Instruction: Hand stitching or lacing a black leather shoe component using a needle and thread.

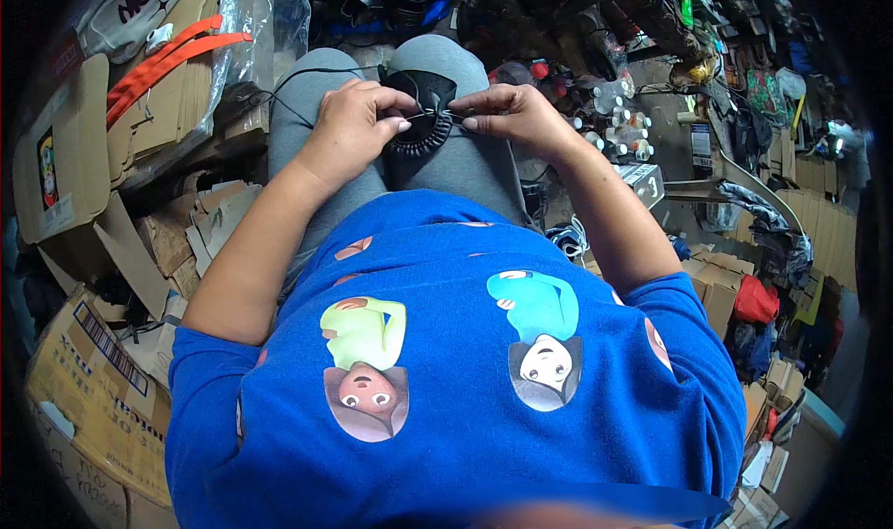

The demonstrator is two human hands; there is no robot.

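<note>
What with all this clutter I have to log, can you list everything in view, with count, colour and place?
Coiled piece: one, black, between the hands, over the lap
Thin cable: at least one, black, across the left knee
Orange strips: two, orange, upper left
Clear plastic sheet: at least one, transparent, upper left
Cardboard boxes: several, brown, left and right
Bottles: several, pale, beyond the right forearm
Red bag: one, red, far right
Other clutter: uncountable, mixed, around the edges
Trousers: one pair, grey, on the legs
Shirt: one, blue with printed figures, lower centre
Left hand, right hand: two, bare, fingers at the coiled piece
</note>
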